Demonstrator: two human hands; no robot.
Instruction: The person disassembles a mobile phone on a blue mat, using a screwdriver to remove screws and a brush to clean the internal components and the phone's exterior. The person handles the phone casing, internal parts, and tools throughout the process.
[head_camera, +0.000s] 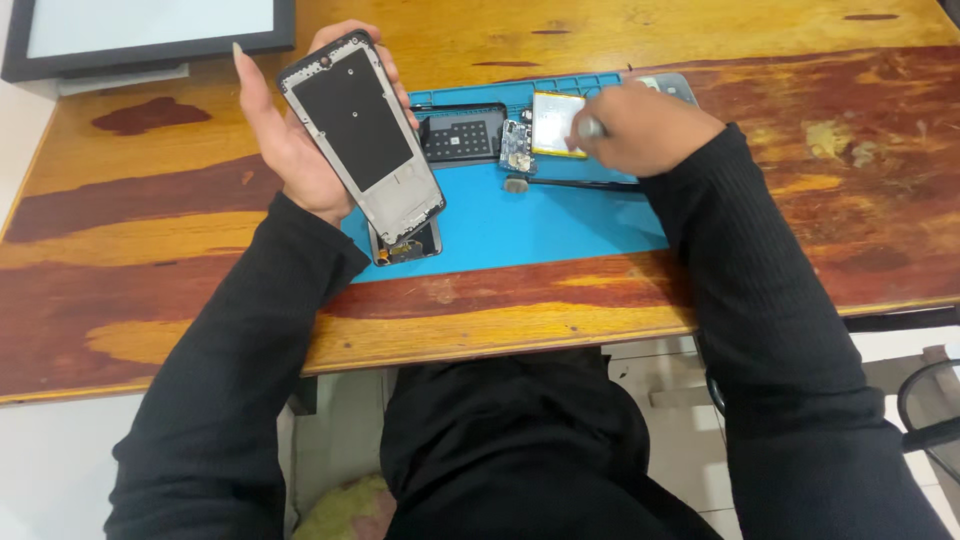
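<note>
My left hand (290, 140) holds up a phone middle frame (362, 135), a black and silver slab tilted above the blue work mat (540, 220). A small dark part (405, 245) lies on the mat just under the frame's lower end. My right hand (650, 125) is closed around a thin silver tool (590, 127) whose tip rests by a white phone battery (555, 122). A small circuit board (517, 147) and a black phone part (462, 133) lie left of the battery.
A thin black rod with a round end (570, 183) lies on the mat under my right hand. A black-framed white panel (150, 30) sits at the back left of the worn wooden table (160, 220). A wire chair part (930, 410) shows at lower right.
</note>
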